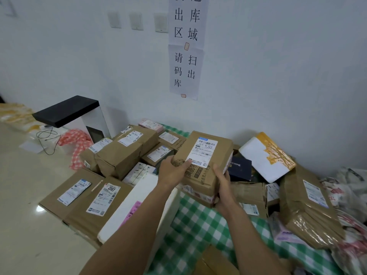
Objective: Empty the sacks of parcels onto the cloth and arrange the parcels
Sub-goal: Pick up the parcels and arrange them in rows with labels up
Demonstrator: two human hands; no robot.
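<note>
A brown cardboard parcel (206,155) with a white shipping label is lifted above the green-checked cloth (198,225). My left hand (171,171) grips its near left edge, thumb on top. At the near right corner, my right hand (223,185) holds it with curled fingers. Brown boxes (119,153) lie in tidy rows to the left, two labelled ones (85,195) nearest the floor. A white foam box (135,205) lies under my left forearm. To the right sits a loose heap: a white foam box with yellow tape (264,157), a dark blue box (240,168), a taped brown parcel (309,207).
The white wall with paper signs (186,46) stands just behind the pile. A black-topped white device (79,118) with a cable sits on the tiled floor at left, beside a red-checked cloth (77,143). Crumpled sacks and soft bags (349,195) lie at the right edge.
</note>
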